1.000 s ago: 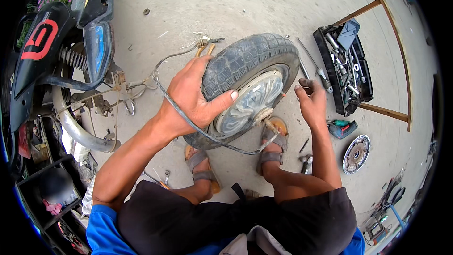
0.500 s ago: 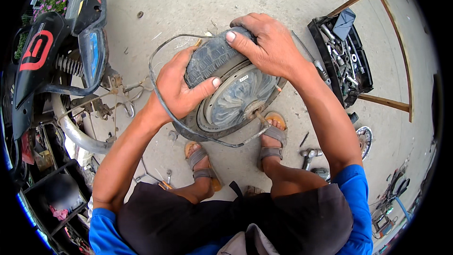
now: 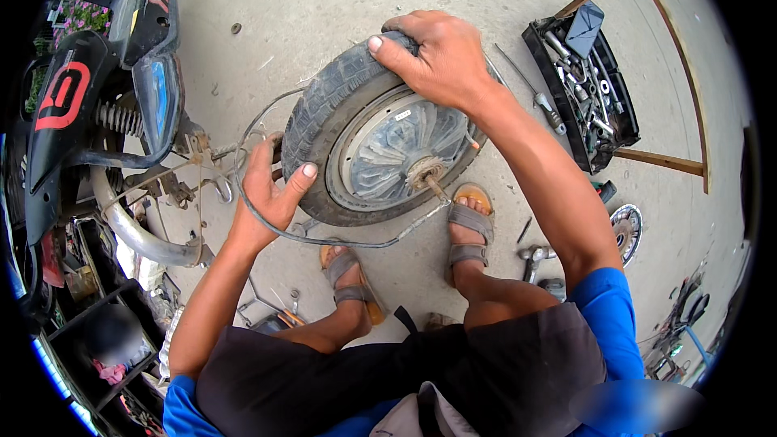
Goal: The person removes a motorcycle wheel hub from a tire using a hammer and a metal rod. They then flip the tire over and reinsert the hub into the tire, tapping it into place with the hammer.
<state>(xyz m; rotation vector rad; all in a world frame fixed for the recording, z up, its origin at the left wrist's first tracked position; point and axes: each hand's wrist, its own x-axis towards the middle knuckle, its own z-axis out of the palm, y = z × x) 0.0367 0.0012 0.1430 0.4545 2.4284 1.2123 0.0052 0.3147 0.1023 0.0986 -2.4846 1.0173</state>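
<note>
A motor wheel [image 3: 405, 162] with a black treaded tyre [image 3: 312, 125] leans tilted above the floor in front of my feet. My right hand [image 3: 441, 57] grips the top of the tyre, thumb on the tread and fingers over the far side. My left hand [image 3: 267, 194] is at the tyre's left edge. Its thumb lies against the tyre, and its other fingers reach partly out of sight behind it. From the axle [image 3: 433, 186] a dark cable [image 3: 348, 243] runs out and loops leftward across my left hand. A short valve stem [image 3: 473, 142] shows at the rim.
On the left stands a black scooter [image 3: 65, 105] with its bare fork. A black toolbox [image 3: 587, 89] full of sockets and wrenches lies at right, inside a wooden frame [image 3: 664, 162]. A screwdriver [image 3: 550, 113], a brake disc [image 3: 626, 233] and loose tools surround my sandalled feet.
The wheel has turned and tipped so more of its face and sidewall shows. My left hand has slid down and left along the tyre; my right hand has shifted slightly up and left.
</note>
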